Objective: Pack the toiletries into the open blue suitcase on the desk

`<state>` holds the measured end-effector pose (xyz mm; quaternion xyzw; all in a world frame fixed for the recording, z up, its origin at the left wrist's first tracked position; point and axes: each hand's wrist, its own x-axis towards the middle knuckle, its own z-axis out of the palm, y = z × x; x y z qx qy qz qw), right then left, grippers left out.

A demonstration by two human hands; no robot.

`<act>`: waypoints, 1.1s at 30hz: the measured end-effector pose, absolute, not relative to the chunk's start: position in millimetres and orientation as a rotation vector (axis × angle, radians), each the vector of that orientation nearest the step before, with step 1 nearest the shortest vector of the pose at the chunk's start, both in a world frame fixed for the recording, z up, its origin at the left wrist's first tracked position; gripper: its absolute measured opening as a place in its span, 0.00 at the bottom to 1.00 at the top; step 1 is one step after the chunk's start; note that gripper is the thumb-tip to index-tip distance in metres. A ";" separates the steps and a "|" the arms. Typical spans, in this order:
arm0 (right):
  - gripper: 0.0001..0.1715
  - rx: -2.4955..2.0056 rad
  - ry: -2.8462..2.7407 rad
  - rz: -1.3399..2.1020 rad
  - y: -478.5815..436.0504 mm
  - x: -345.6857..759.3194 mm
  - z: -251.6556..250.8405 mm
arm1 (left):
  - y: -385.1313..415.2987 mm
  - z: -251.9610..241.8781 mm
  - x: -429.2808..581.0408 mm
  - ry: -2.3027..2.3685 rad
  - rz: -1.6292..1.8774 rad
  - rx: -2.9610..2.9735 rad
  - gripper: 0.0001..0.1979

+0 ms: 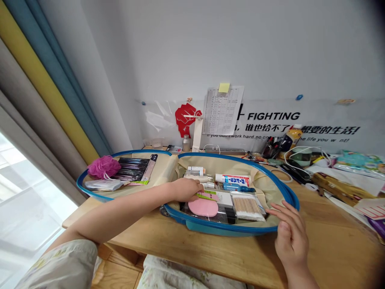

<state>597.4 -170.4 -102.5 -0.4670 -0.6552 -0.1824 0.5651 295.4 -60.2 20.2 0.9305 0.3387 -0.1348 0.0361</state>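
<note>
An oval blue-rimmed case (237, 228) lies unfolded on the wooden table. My left hand (187, 189) reaches into its right half, fingers closed at one end of a slim green stick (207, 197); the fingertips are partly hidden. Just below the stick is a pink rounded pad (203, 207). My right hand (291, 233) is open, fingers spread over the right rim near a clear pack of cotton swabs (247, 206). A toothpaste tube (233, 179), a blue bottle (236, 188) and a small white tube (196, 170) lie farther back in this half.
The case's left half holds a pink bath puff (104, 167), a pack of dark slim tools (132, 169) and a flat white packet (105, 184). Behind stand a white lamp (197, 134) and a small jar (185, 143). Clutter with a drink bottle (291, 140) fills the right.
</note>
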 end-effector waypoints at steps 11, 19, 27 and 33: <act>0.20 -1.122 -1.525 -0.420 -170.3 598.2 -103.5 | -53.7 50.2 262.1 1.167 -0.121 2.858 0.19; 0.18 -1.101 -1.533 -0.435 -169.7 596.6 -100.6 | -18.2 59.0 140.3 1.815 -0.187 2.615 0.21; 0.18 -1.102 -1.540 -0.453 -169.1 596.8 -101.1 | -21.3 -4.5 83.7 1.989 -0.576 2.466 0.19; 0.19 -1.113 -1.547 -0.439 -169.0 598.6 -102.6 | -24.0 -12.7 80.1 1.977 -0.526 2.521 0.12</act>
